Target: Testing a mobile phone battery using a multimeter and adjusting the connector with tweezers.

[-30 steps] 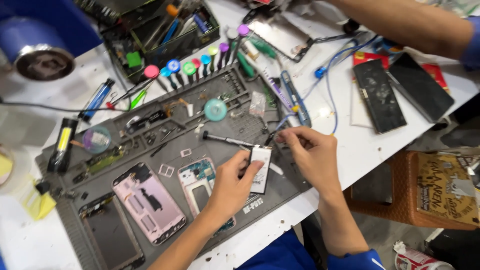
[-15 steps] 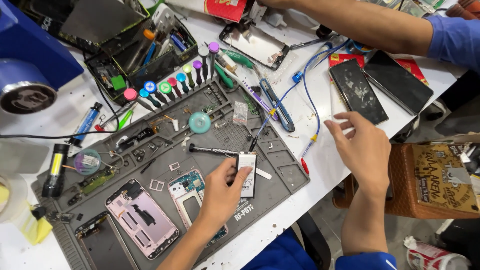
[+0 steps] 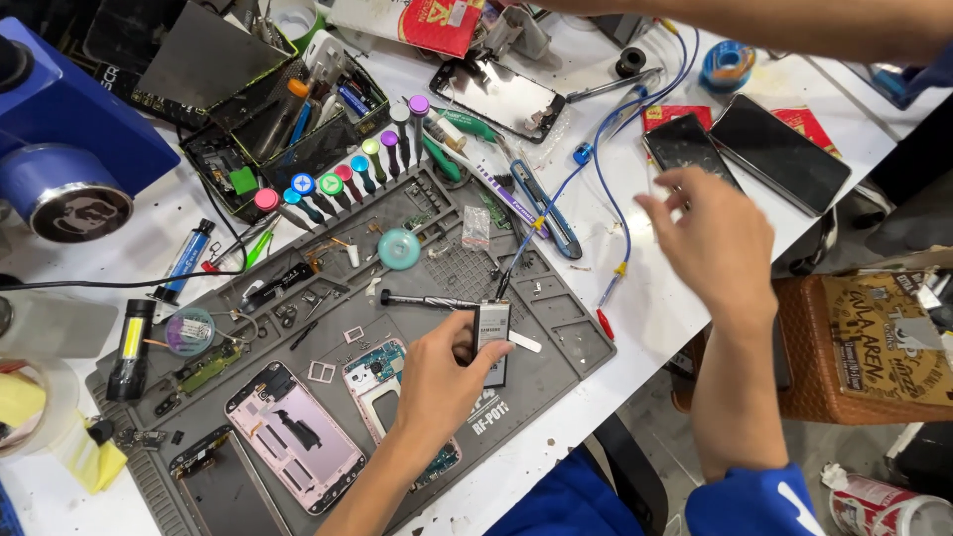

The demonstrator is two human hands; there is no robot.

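My left hand [image 3: 444, 381] rests on the grey repair mat [image 3: 556, 328], its thumb and fingers pinching a small black and white phone battery [image 3: 491, 337]. Beneath that hand lies an opened phone frame with a blue circuit board [image 3: 373, 369]. A pink opened phone body [image 3: 293, 435] sits to its left. My right hand [image 3: 713, 238] hovers empty with fingers spread over the white table, close to a cracked dark phone screen [image 3: 683, 145]. A black screwdriver [image 3: 425, 299] lies just above the battery.
A row of colour-capped screwdrivers [image 3: 342, 179] stands at the mat's far edge beside a black tool box [image 3: 288, 119]. Another person's arm [image 3: 754, 25] reaches across the top. Blue cables [image 3: 608, 169], a second dark screen [image 3: 776, 154], tweezers and a brown stool [image 3: 874, 347] lie right.
My right hand has left the battery and swung up and right toward the dark phone screens. My left hand keeps the battery on the mat.
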